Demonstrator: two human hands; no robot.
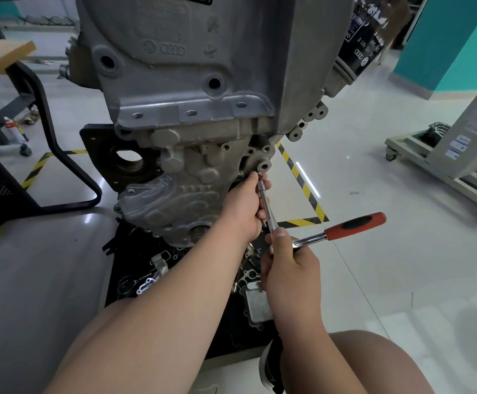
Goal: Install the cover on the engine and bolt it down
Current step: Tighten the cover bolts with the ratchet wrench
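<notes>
The floor (374, 166) is shiny and pale, with yellow and black tape (305, 191) stuck on it. Closest, in front of the big grey engine (191, 81), the right hand (287, 265) grips the round head of a ratchet (354, 223). The ratchet's red and black handle sticks out to the right of the engine. A thin metal bar (265, 204) goes up from the ratchet to the engine's lower right edge. The left hand (244, 207) is curled around that bar near its top. The tip may sit on a small bolt there, but the fingers hide most of it. The cover (157, 200) is on the lower front of the engine, just left of the left hand. Under the engine lies a black mat (231, 336) with small loose metal parts on it. High on the engine's right side is a black oil filter (359, 46). Far left of the engine stands a black chair frame (49, 120). Far right is a pale cart (470, 132) on wheels, with a teal wall (453, 44) behind it.
</notes>
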